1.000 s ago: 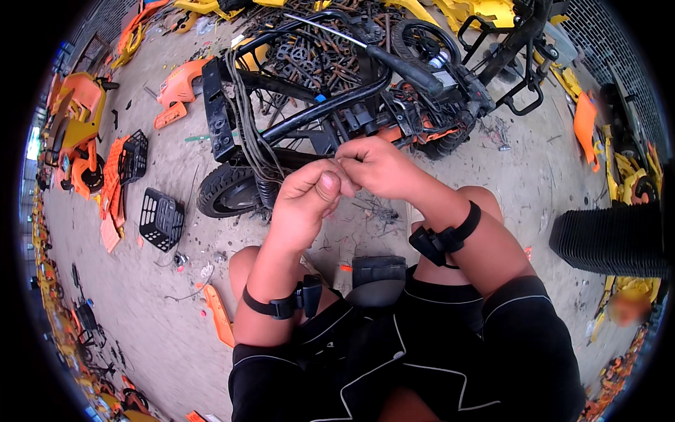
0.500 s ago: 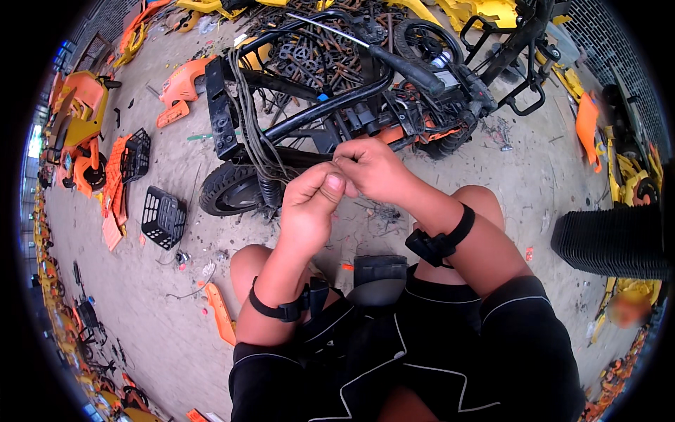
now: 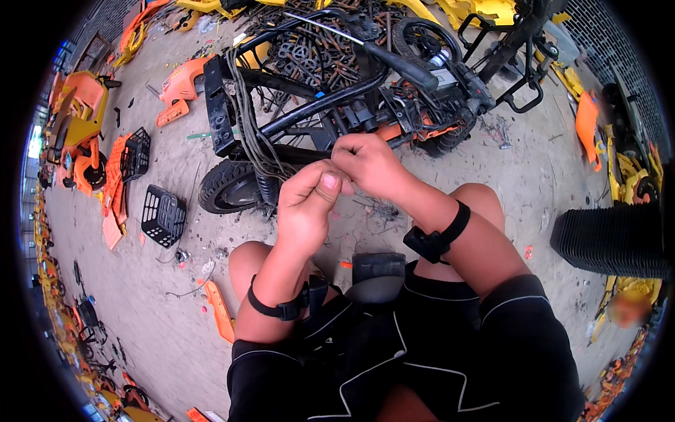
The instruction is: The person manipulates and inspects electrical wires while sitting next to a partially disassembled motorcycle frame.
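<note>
Shifted slightly leftward, right hand point(image 3: 368, 166) and left hand point(image 3: 306, 202) pinch tight, contents hidden, beside slender grey cables point(image 3: 246, 126).

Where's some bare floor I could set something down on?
Mostly bare floor lies between your right knee and the ridged black stack, and left of the orange strip. It's crowded beyond your left hand, with cables and the black frame.

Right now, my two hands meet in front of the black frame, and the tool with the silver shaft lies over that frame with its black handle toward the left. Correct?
Not quite: the black handle is toward the right, with the silver shaft running up and left; the head view shows it. The left hand and right hand do meet in front of the black frame.
</note>
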A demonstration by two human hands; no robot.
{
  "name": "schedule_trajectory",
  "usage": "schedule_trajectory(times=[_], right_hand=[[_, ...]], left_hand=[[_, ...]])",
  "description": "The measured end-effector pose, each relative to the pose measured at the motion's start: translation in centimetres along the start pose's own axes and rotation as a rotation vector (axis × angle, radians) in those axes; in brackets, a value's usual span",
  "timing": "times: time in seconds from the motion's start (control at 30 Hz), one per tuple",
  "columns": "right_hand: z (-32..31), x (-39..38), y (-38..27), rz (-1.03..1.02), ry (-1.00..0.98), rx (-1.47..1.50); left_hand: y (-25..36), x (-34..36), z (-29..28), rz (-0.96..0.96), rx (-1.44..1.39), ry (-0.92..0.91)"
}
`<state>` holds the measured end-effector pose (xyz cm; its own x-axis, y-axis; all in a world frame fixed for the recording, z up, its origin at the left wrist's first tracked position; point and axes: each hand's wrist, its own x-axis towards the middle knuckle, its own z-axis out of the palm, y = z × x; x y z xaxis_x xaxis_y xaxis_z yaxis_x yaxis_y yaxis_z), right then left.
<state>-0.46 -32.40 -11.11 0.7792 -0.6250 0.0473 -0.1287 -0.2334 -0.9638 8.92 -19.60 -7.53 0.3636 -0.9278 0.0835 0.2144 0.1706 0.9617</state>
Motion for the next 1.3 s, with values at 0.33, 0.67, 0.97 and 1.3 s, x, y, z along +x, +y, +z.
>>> schedule_trajectory(times=[0.33, 0.67, 0.97, 1.3], right_hand=[[-1.7, 0.6, 0.4, 0.274, -0.060, 0.091], [-2.4, 0.4, 0.6, -0.012, -0.343, -0.353], [-2.1, 1.0, -1.0, -0.051, -0.298, 0.276], [-2.2, 0.4, -2.4, -0.057, -0.197, 0.431]], left_hand=[[2.2, 0.4, -2.5, 0.180, -0.449, -0.117], [0.7, 1.7, -4.1, 0.068, -0.859, -0.286], [0.1, 2.4, -4.1, 0.016, -0.872, -0.315], [-0.3, 2.5, -3.4, -0.028, -0.811, -0.329]])
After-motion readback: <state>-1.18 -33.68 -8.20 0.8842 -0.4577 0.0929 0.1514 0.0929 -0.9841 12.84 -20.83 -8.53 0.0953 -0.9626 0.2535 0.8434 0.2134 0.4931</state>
